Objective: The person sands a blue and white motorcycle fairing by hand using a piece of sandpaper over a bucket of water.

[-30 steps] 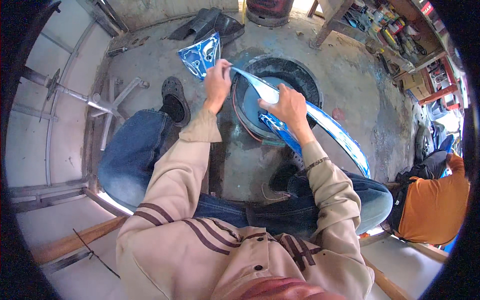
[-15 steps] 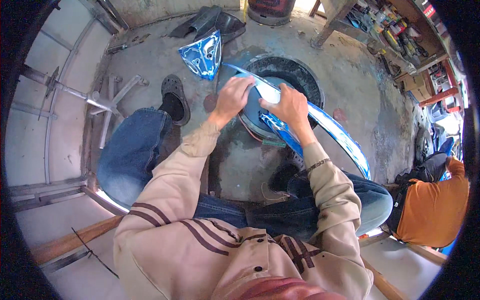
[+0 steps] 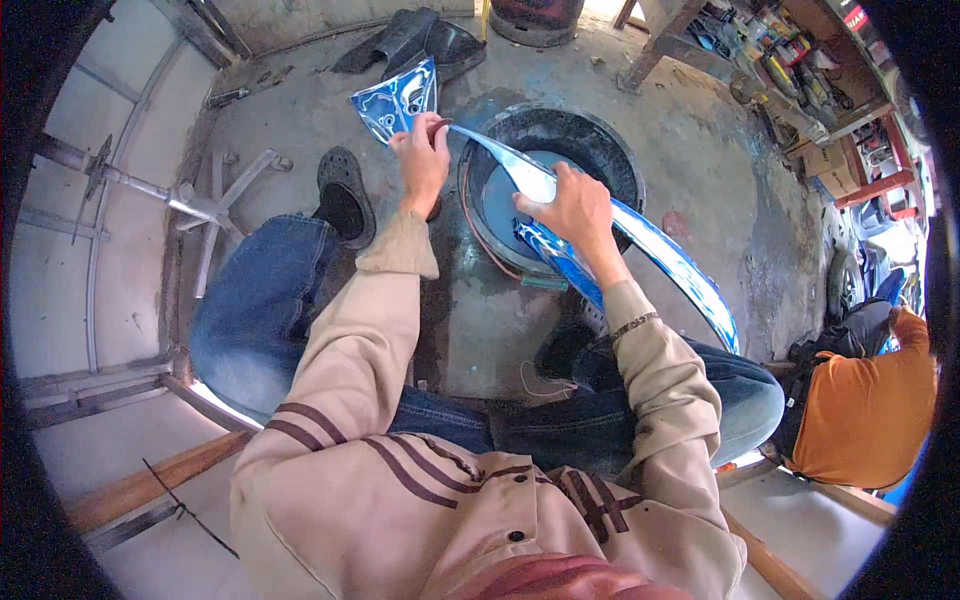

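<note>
A long, curved blue-and-white body panel (image 3: 672, 258) slants across a dark round tub (image 3: 627, 150) of cloudy bluish water. My right hand (image 3: 580, 210) is closed round the panel's middle, thumb on the near edge. Over the panel's narrow far-left tip, my left hand (image 3: 422, 160) pinches a small dark red piece of sandpaper (image 3: 438, 128). Below my right hand, a second blue strip (image 3: 560, 255) hangs over the tub's near rim; whether it joins the panel is hidden. Just beyond my left hand lies a blue-and-white triangular panel (image 3: 395, 100) on the floor.
Black molded parts (image 3: 425, 45) lie at the back, near a dark red cylinder (image 3: 538, 15). A wooden shelf (image 3: 745, 70) with tools stands at the back right. At left is a metal stand's leg (image 3: 215, 205). A person in an orange top (image 3: 865, 415) sits at right.
My left hand has moved left and away from me, from the panel's middle to its tip, and the dark red sandpaper now shows in its fingers. My right hand keeps its hold.
</note>
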The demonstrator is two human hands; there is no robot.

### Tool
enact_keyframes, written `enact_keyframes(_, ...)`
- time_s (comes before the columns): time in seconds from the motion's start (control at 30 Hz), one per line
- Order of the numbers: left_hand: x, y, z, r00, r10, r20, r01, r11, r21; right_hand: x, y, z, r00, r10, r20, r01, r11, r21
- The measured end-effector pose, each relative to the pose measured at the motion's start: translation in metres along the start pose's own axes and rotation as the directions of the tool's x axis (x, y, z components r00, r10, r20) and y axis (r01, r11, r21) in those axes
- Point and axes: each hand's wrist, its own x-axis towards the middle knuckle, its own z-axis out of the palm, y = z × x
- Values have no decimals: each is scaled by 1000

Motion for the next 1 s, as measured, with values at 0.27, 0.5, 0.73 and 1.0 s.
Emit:
enact_keyframes(0.27, 1, 1, 3, 997, 73, 0, -73, 995, -64, -4, 5, 1, 1000, -3, -14, 3, 1000, -23)
enact_keyframes(0.5, -4, 8, 5, 974, 227, -5, -225, 963, -149, 0, 1, -8, 999, 33, 36, -32, 999, -30)
enact_keyframes(0.73, -8, 31, 13, 978, 206, -24, -207, 965, -160, -5, 11, -1, 1000, 25, 11, -25, 999, -35)
enact_keyframes(1.0, -9, 23, 4, 976, 217, -15, -216, 965, -147, -4, 11, 3, 1000, 3, -2, -3, 999, -34)
